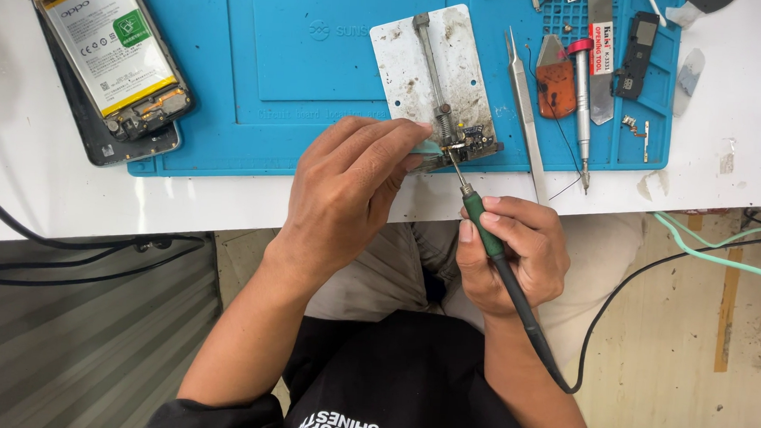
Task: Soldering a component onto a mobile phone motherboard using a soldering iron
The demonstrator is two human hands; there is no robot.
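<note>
My right hand (pixel 517 252) grips a soldering iron with a green handle (pixel 484 224); its thin tip touches a small dark circuit board (pixel 471 142) clamped at the near end of a worn metal holder plate (pixel 423 64). My left hand (pixel 347 186) rests on the table's edge, its fingertips pinching a small pale green piece (pixel 429 147) against the board's left side. The iron's black cable (pixel 563 371) runs down past my wrist. The holder lies on a blue work mat (pixel 276 61).
An opened phone with a white battery (pixel 108 35) lies at the mat's left. Tweezers (pixel 525 109), a screwdriver (pixel 582 103), a flat metal opening tool (pixel 600 60) and small parts lie on the mat's right. Black cables (pixel 66 245) hang below the white table.
</note>
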